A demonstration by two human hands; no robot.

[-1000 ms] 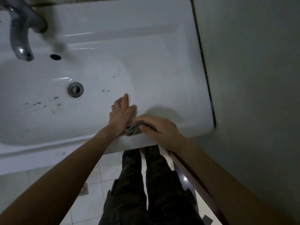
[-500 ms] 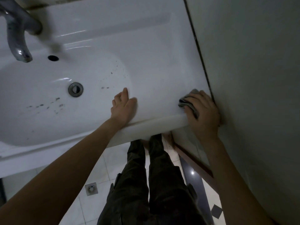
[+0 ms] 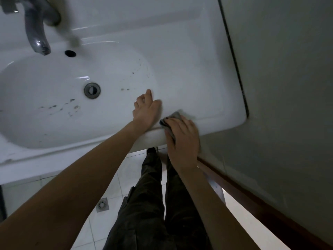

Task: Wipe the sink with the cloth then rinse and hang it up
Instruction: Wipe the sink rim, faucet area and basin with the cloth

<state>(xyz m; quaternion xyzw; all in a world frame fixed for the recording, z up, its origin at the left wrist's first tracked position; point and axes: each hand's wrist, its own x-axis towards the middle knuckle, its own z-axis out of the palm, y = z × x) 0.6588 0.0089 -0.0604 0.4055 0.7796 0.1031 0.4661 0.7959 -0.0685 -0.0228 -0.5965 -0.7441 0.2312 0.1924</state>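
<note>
A white sink (image 3: 189, 56) fills the upper left, with dark specks scattered in its bowl around the drain (image 3: 92, 90). My right hand (image 3: 182, 139) presses a small grey cloth (image 3: 171, 121) flat onto the sink's front rim, just right of my left hand. Most of the cloth is hidden under the fingers. My left hand (image 3: 146, 110) rests on the rim at the bowl's right edge, fingers spread, holding nothing.
A chrome tap (image 3: 37, 31) juts over the bowl at the upper left, above the overflow hole (image 3: 70, 53). A grey wall (image 3: 288, 87) closes off the sink's right side. Below are my dark-trousered legs (image 3: 151, 204), a tiled floor and a floor drain (image 3: 102, 204).
My right hand has slid the cloth along the front rim from the wall corner back leftward, close to my left hand. The left hand has stayed on the rim.
</note>
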